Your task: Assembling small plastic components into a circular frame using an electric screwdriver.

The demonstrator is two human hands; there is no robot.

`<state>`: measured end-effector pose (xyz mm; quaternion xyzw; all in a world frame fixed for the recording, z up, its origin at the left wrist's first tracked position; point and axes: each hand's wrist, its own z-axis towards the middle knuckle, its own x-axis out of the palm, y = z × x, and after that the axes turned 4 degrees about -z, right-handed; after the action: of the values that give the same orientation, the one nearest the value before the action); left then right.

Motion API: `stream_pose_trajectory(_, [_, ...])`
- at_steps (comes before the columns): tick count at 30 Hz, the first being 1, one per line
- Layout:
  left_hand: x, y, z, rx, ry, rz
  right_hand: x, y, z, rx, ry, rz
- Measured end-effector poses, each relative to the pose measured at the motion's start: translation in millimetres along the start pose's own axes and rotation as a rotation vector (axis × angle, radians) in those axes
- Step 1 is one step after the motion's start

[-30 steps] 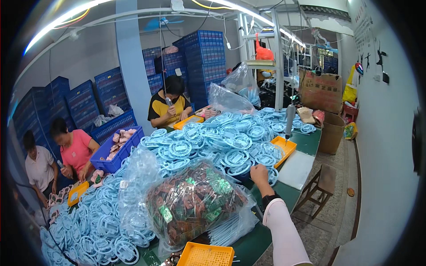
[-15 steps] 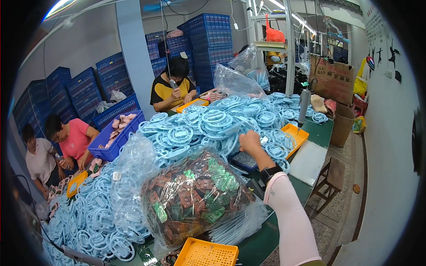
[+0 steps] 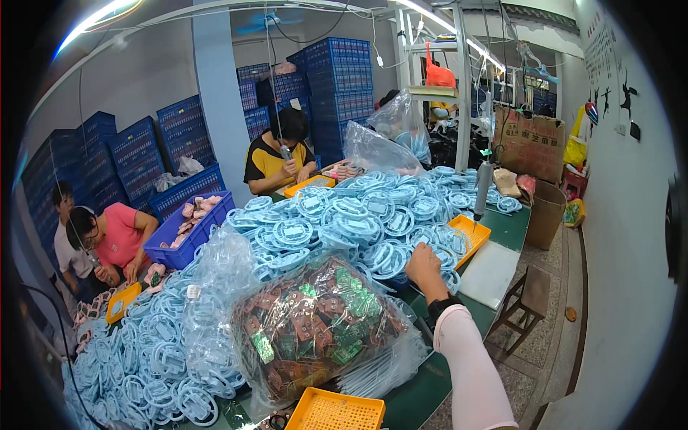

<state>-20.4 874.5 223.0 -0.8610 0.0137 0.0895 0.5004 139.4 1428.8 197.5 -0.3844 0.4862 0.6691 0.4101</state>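
My right hand [image 3: 424, 266], in a pale pink sleeve with a black watch band [image 3: 443, 307] at the wrist, reaches to the right front edge of a heap of light-blue plastic rings [image 3: 351, 218]. Its fingers curl downward against the rings; their tips are hidden, so what they grip does not show. My left hand is out of view. Just beyond my right hand lies a yellow tray [image 3: 479, 234], partly covered by rings. A grey electric screwdriver [image 3: 483, 188] hangs upright above that tray. Nearer me sits a clear bag of red-brown and green circuit boards [image 3: 315, 326].
A yellow perforated basket [image 3: 335, 412] stands at the near edge. More rings [image 3: 154, 365] cover the left side. A blue-violet crate [image 3: 188, 233] holds pink parts. Co-workers sit beyond and left of the table. A wooden stool [image 3: 527, 308] stands on the right.
My right hand has come nearer and slightly right. Rings at the heap's front edge have slid toward me, covering most of a small dark blue tray of small parts. The view has shifted slightly.
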Motion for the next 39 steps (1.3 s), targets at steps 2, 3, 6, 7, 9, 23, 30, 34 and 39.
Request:
stream_pose_trajectory(2, [-1.6, 12.3, -5.7, -0.004, -0.023, -0.009, 10.1, 17.3, 3.5, -0.05, -0.014, -0.106])
stream_pose_trajectory(3, [-7.4, 8.0, 0.0, 0.003, 0.0, 0.009, 8.1, 0.3, 7.7, -0.037, 0.026, -0.117])
stream_pose_trajectory(6, [-13.0, 5.1, 2.2, 0.038, -0.005, 0.02, 17.8, -14.0, 23.2, -0.075, 0.052, -0.036])
stream_pose_trajectory(7, [-13.3, 5.2, 1.7, 0.041, -0.013, 0.015, 18.6, -12.1, 26.9, -0.057, 0.08, -0.013])
stream_pose_trajectory(9, [-13.7, 5.0, 0.7, 0.044, -0.025, 0.007, 12.3, -6.2, 35.4, -0.057, 0.13, 0.029])
stream_pose_trajectory(23, [-19.0, 1.4, -1.3, 0.076, 0.011, 0.022, 36.0, -1.4, 66.0, 0.023, 0.199, 0.225])
stream_pose_trajectory(30, [-22.9, 7.2, 1.0, 0.108, 0.052, -0.014, 40.7, -11.5, 72.8, 0.001, 0.069, 0.358])
stream_pose_trajectory(34, [-22.2, 4.6, -5.0, 0.079, 0.048, -0.008, 17.1, 23.0, 63.9, 0.0, 0.0, 0.327])
stream_pose_trajectory(39, [-30.6, 9.5, 1.1, 0.059, 0.098, 0.019, -21.6, 63.7, 71.5, -0.028, -0.14, 0.272])
